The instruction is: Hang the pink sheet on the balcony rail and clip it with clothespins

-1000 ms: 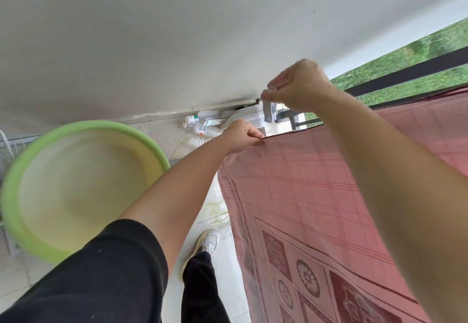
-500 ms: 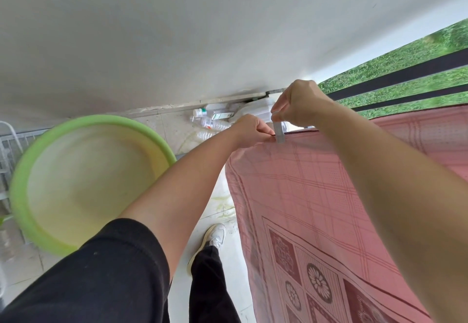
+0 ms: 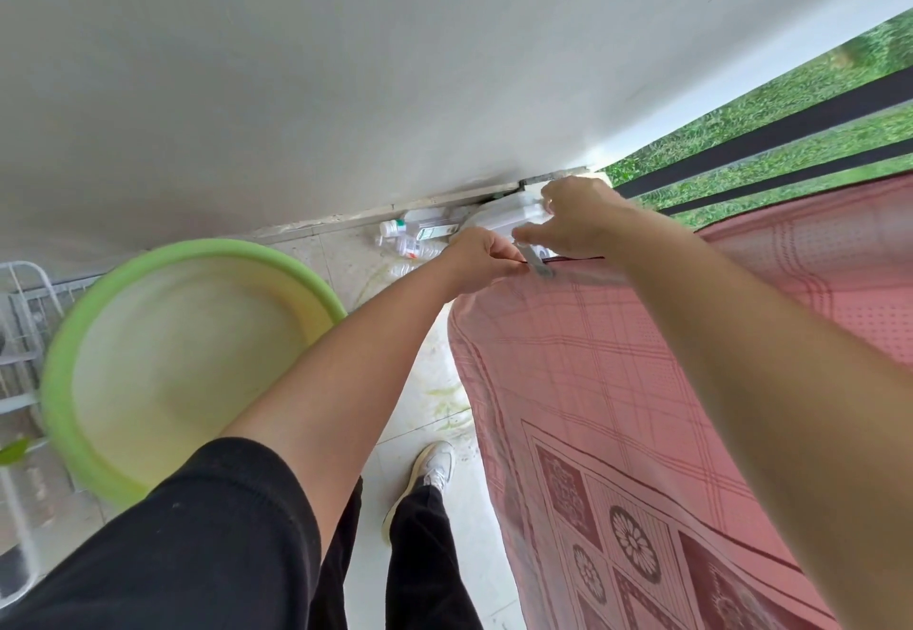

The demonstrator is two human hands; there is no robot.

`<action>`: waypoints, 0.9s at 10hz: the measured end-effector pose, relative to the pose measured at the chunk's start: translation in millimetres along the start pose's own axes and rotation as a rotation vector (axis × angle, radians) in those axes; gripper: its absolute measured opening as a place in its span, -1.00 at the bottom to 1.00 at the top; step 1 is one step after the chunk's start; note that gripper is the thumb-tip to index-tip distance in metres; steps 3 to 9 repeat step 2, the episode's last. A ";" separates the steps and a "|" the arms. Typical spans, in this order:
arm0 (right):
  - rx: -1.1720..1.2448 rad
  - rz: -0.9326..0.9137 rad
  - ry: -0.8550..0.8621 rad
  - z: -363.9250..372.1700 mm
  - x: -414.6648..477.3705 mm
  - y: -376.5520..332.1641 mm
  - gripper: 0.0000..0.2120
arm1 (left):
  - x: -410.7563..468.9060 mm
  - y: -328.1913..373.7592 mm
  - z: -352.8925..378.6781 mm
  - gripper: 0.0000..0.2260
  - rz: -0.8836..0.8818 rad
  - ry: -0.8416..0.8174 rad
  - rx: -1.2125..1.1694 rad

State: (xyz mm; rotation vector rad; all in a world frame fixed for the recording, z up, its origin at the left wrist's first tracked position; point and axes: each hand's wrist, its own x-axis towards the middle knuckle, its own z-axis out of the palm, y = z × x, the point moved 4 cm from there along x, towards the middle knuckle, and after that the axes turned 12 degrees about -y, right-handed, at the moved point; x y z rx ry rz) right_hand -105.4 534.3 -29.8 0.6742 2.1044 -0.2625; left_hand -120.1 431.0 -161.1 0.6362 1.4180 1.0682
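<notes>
The pink sheet (image 3: 617, 382), checked with dark flower squares lower down, hangs over the balcony rail, which it hides where it drapes. My left hand (image 3: 479, 259) pinches the sheet's top corner at its left end. A grey clothespin (image 3: 538, 268) sits on that top edge just right of my left fingers. My right hand (image 3: 578, 219) is directly above the clothespin, fingers loosely spread and touching or just off its upper end. Black rail bars (image 3: 770, 135) show beyond the sheet.
A large green basin (image 3: 69, 357) stands at the left on a white wire rack (image 3: 24, 313). Plastic bottles (image 3: 420, 234) lie on the floor by the grey wall (image 3: 346, 61). My shoe (image 3: 430, 476) is on the tiled floor next to the sheet.
My right hand brought the clothespin down from above the edge onto the sheet's top edge, and its fingers have now loosened. My left hand kept its pinch on the corner.
</notes>
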 end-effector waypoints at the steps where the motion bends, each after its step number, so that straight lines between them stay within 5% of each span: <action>1: -0.053 -0.073 0.283 -5.8 -15.8 -9.1 -0.57 | -7.4 4.8 -3.9 -0.85 -0.016 0.075 0.154; 2: -0.173 -0.098 0.488 -0.6 -36.5 -19.2 -0.58 | -33.3 -2.8 -22.5 -0.80 -0.269 0.397 0.523; 9: -0.173 -0.098 0.488 -0.6 -36.5 -19.2 -0.58 | -33.3 -2.8 -22.5 -0.80 -0.269 0.397 0.523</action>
